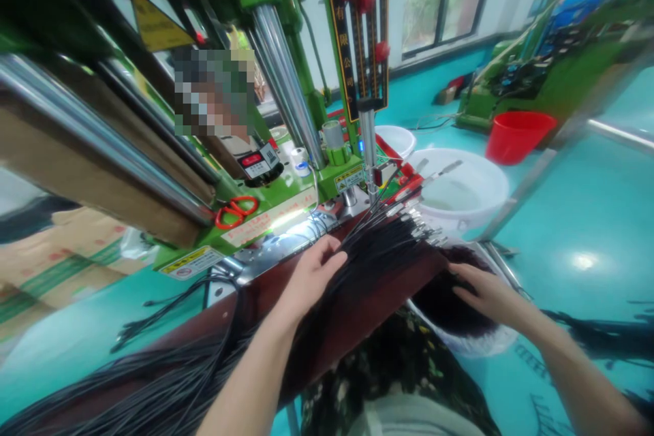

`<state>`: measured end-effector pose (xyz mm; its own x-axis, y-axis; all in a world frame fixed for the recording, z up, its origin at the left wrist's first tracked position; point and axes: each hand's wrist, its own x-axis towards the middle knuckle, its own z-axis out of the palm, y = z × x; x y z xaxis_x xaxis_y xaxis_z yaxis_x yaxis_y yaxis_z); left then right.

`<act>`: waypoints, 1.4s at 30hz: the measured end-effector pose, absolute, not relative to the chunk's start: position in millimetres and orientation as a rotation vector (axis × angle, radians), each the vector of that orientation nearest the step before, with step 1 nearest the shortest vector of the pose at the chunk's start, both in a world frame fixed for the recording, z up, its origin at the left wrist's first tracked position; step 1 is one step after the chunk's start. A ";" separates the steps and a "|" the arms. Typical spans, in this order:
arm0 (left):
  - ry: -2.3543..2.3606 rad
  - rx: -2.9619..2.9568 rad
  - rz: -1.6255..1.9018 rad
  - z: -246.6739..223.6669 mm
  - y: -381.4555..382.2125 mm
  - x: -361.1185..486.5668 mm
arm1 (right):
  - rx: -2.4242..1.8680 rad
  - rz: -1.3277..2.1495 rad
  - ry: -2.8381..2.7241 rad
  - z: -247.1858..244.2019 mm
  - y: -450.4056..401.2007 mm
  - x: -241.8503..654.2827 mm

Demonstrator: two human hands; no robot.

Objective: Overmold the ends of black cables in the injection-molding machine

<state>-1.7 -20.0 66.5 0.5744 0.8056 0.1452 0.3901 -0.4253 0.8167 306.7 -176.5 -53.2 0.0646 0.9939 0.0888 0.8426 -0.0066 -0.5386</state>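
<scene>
A bundle of black cables point(375, 248) with bright metallic ends point(422, 225) lies across a dark red-brown board point(368, 317). At the bundle's left side, my left hand point(314, 272) has its thumb and fingers curled closely on some of the black cables; its fingertips are partly hidden. My right hand point(483, 289) is beyond the board's right end, above a white bucket point(498, 344) with a dark inside. Its thumb and forefinger are apart, and I see nothing between them. More long black cables point(168, 375) spread over the board's lower left.
A green press machine point(293, 201) with steel columns stands ahead, orange-handled scissors point(236, 212) on its ledge. White basins point(460, 211) and a red bucket point(516, 139) are at right. A person, face blurred, is behind the machine. Cardboard boxes point(66, 252) lie at left.
</scene>
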 end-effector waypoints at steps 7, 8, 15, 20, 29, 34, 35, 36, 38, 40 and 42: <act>0.842 1.540 0.495 63.0 -10.2 15.1 | -1.734 0.473 -1.800 -3.2 -172.2 272.7; 0.812 1.514 0.486 62.8 -10.9 16.0 | -1.683 0.535 -1.752 2.1 -171.8 264.2; 0.839 1.689 0.513 61.4 -17.7 10.5 | -0.950 1.214 -0.950 19.9 -123.0 187.7; 0.934 1.876 0.656 57.1 -21.7 8.4 | -0.740 1.308 -0.805 29.8 -76.2 159.9; 0.658 1.255 0.773 55.6 -23.7 2.2 | -0.603 1.408 -1.224 37.1 -82.7 165.0; 0.626 1.240 0.882 55.9 -23.0 -3.2 | -1.105 1.377 -0.917 20.5 -83.4 170.0; 0.668 1.283 0.899 55.4 -23.6 -2.4 | -1.239 1.464 -1.040 18.7 -86.2 171.7; 0.723 1.329 0.913 54.7 -24.4 -0.8 | -1.336 1.544 -1.209 18.1 -89.6 173.1; 0.835 1.408 0.919 53.2 -26.9 3.8 | -1.357 1.574 -1.469 21.2 -96.2 173.8; 0.893 1.463 0.893 51.7 -29.8 8.6 | -1.144 1.446 -1.419 29.0 -98.3 171.4; 0.892 1.511 0.849 50.7 -32.4 11.7 | -0.880 1.303 -1.183 39.4 -94.1 168.4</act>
